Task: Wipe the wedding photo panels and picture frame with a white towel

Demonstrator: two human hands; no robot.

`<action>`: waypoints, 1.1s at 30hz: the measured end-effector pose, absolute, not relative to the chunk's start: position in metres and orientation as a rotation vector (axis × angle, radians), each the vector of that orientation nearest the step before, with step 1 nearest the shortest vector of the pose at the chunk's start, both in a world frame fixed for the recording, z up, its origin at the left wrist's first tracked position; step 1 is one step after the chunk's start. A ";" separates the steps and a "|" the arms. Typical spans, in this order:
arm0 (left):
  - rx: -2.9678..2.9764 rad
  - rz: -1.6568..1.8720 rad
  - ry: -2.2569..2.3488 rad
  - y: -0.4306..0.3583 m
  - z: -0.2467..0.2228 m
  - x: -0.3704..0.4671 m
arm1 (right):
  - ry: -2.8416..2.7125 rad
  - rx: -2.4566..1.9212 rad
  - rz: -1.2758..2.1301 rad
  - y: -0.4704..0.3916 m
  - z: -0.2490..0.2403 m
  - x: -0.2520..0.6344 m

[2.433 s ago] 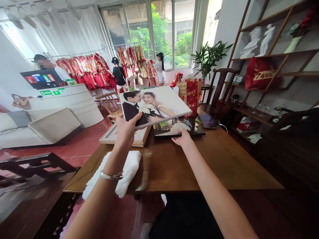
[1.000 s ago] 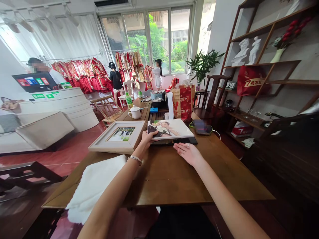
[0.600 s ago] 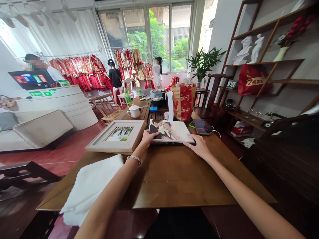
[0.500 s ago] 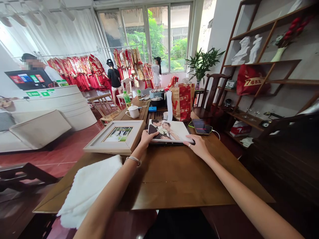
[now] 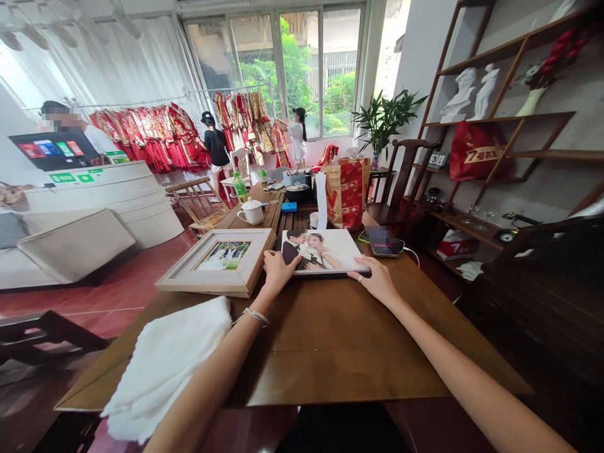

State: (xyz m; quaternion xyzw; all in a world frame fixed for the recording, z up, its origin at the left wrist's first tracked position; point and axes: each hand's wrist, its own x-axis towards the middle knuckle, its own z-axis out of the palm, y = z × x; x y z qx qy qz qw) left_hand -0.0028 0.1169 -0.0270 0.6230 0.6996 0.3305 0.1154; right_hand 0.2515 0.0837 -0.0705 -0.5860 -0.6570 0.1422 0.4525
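A flat wedding photo album (image 5: 325, 251), with a couple pictured on its pale cover, lies near the middle of the wooden table (image 5: 340, 352). At its front left corner, my left hand (image 5: 279, 270) holds the edge with the thumb over the cover. My right hand (image 5: 377, 280) grips the front right corner, a ring showing on one finger. Some fingertips of both hands are hidden by the album's edges. Just left of my left hand is a pale wooden picture frame (image 5: 257, 267) with a small outdoor photo in a wide mount.
A white cloth (image 5: 174, 352) hangs over the near left table edge. Right of the album lies a phone (image 5: 384, 241) on a cable. Behind stand a paper bag (image 5: 346, 192), a white teapot (image 5: 252, 212) and a green-capped bottle (image 5: 240, 187). Several people are farther back.
The album's near edge has settled lower, and less of the dark layer beneath it shows. My left hand has shifted slightly at the corner; my right hand keeps its hold.
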 end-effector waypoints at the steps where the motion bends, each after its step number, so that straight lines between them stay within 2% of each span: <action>1: 1.844 0.958 2.040 0.116 -0.029 -0.003 | -1.638 -1.453 0.335 0.083 -0.071 0.251; 18: 2.140 0.899 1.918 0.116 -0.042 -0.004 | -1.673 -1.473 0.191 0.093 -0.079 0.246; 25: 2.217 1.046 1.752 0.080 -0.004 0.008 | -1.702 -1.415 0.154 0.091 -0.082 0.248; 28: 2.127 1.177 1.696 0.065 0.030 -0.028 | -1.667 -1.308 0.050 0.079 -0.074 0.246; 30: 1.981 1.178 1.897 0.062 0.051 -0.075 | -1.656 -1.211 -0.002 0.066 -0.065 0.239; 33: 1.730 1.155 2.207 0.067 0.066 -0.156 | -1.724 -1.179 0.193 0.041 -0.049 0.207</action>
